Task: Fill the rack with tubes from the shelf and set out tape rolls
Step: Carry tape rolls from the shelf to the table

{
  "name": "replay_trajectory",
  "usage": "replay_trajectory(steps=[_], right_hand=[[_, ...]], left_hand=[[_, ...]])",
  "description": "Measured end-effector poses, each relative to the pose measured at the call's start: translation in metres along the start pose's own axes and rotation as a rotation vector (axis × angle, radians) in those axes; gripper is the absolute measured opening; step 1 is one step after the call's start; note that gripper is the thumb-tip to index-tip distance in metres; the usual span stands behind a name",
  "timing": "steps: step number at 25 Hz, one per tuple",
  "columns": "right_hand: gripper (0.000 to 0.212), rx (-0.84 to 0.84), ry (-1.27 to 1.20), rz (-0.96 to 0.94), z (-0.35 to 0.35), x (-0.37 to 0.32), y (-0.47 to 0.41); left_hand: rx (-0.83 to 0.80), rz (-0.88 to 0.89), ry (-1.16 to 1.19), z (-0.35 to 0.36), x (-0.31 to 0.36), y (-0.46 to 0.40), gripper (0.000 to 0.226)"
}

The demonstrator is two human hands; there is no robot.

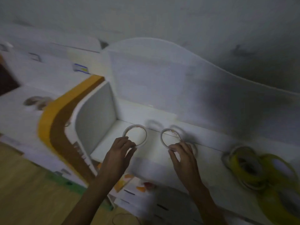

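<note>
1. A white shelf [162, 161] runs across the view from its left end, where an upright side panel [95, 117] closes it off, toward the right edge; a curved white back board [162, 88] rises behind it. The picture is dim and smeared by motion, so fine detail is unsure.

2. A heap of yellow tape rolls [253, 168] lies at the right end of the shelf, well apart from both hands. No tubes or rack can be made out.

3. The left hand [118, 153] pinches the near rim of a thin white tape roll [135, 137] close to the shelf's left end, just beside the side panel. Thumb and fingers are curled on the rim.

4. The right hand [183, 153] holds a second thin white tape roll [171, 137] by its near rim, toward the middle of the shelf, with the fingers curled over it.

5. Both white rolls show their open rings upward and lie away from their hands, toward the back board. They are side by side and near each other, not touching. Whether they rest on the shelf or hang just above it cannot be told.

6. Each hand has its own roll, so the coming move looks like setting them down or lifting them together; the right hand is the nearer one to the yellow heap for the next pick.
</note>
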State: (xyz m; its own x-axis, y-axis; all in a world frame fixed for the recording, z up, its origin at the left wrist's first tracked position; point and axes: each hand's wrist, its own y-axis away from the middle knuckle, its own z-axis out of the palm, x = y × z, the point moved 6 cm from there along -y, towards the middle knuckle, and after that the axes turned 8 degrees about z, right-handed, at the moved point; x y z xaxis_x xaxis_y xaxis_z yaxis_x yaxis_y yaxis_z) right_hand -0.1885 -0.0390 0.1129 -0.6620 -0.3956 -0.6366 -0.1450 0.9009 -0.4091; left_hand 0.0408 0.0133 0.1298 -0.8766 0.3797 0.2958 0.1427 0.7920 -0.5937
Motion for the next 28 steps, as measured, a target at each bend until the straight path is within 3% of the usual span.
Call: replay_trajectory(steps=[11, 14, 21, 28], right_hand=[[0.019, -0.159, -0.250, -0.337, 0.127, -0.275, 0.041], [0.022, -0.185, -0.259, -0.446, 0.165, -0.334, 0.053], [0.025, -0.264, -0.259, -0.481, 0.262, -0.407, 0.046], [0.023, -0.300, -0.265, -0.435, 0.370, -0.434, -0.007]], left_hand=[[0.222, -0.187, -0.250, -0.244, -0.111, 0.164, 0.025], [0.245, -0.255, -0.319, -0.283, -0.146, 0.203, 0.007], [0.256, -0.394, -0.359, -0.337, -0.231, 0.246, 0.015], [0.265, -0.333, -0.350, -0.343, -0.352, 0.225, 0.005]])
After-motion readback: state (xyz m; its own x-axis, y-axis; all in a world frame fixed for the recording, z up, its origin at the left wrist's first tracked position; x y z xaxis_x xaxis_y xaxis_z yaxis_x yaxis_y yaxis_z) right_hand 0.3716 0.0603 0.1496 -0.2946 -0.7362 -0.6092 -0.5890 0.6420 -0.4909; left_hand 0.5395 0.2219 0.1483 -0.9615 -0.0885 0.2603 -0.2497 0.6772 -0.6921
